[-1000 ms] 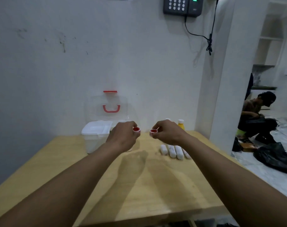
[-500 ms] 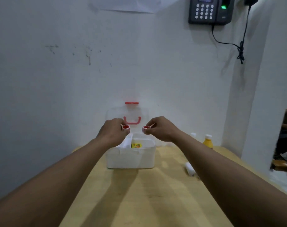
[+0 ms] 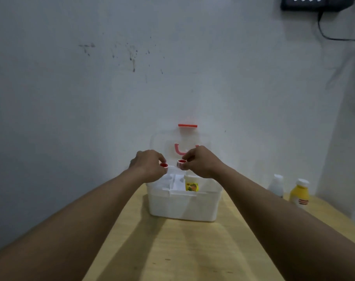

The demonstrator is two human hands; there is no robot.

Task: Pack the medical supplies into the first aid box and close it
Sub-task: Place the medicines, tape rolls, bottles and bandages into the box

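No writing can be read anywhere. The yellow packet point(image 3: 191, 185) standing inside the first aid box point(image 3: 182, 207) carries a blurred red-and-green print. The yellow bottle point(image 3: 299, 194) at the right of the counter point(image 3: 172, 250) has a red-striped label too small to make out. A white bottle point(image 3: 276, 185) stands just beside it, on its left. The keypad device point(image 3: 314, 3) on the wall shows only pale round buttons.

The left hand point(image 3: 150, 165) pinches the left roll point(image 3: 164, 165), a small white ring with a red core, in a narrow grip at the fingertips. The right hand point(image 3: 201, 163) pinches the right roll point(image 3: 181, 163), of the same kind, in the same narrow grip. The two rolls are near each other but apart, red cores facing the camera, held above the rear part of the open box.

The box stands on the counter close to the wall. Its translucent lid point(image 3: 168, 142) is upright, with a red latch point(image 3: 187, 125) at the top edge. The red handle point(image 3: 178, 152) is partly hidden behind the right hand.
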